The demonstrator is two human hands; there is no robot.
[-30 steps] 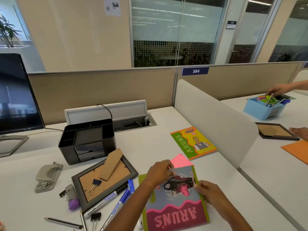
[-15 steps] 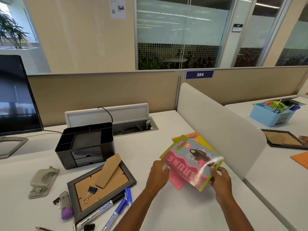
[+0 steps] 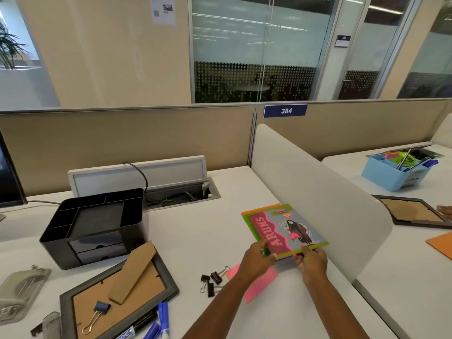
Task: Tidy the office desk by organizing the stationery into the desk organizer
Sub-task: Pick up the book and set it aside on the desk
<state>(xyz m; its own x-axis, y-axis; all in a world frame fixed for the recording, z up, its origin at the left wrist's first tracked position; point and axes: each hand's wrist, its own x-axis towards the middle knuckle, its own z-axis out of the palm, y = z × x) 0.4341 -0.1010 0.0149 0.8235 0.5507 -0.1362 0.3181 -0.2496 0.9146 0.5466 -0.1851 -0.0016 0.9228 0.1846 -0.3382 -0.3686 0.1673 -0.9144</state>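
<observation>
A pink and grey notebook (image 3: 286,230) lies on top of a second, orange-edged notebook (image 3: 259,209) beside the white divider. My left hand (image 3: 256,261) grips its near left corner and my right hand (image 3: 311,261) pinches its near right edge. The black desk organizer (image 3: 94,226) stands to the left with its top compartments bare. A pink paper (image 3: 259,283) lies under my left wrist. Three black binder clips (image 3: 212,280) lie just left of it. Blue markers (image 3: 159,321) lie at the bottom edge.
A picture frame (image 3: 117,294) lies face down with a binder clip (image 3: 97,314) on it. A grey hole punch (image 3: 20,289) sits far left. The curved divider (image 3: 318,192) walls off a neighbouring desk with a blue caddy (image 3: 396,172), another frame (image 3: 415,214) and another person's fingers (image 3: 445,209).
Both hands carried the pink notebook away from me to the right, turned it, and laid it on the orange-edged notebook by the divider. The pink paper and binder clips beneath are now uncovered.
</observation>
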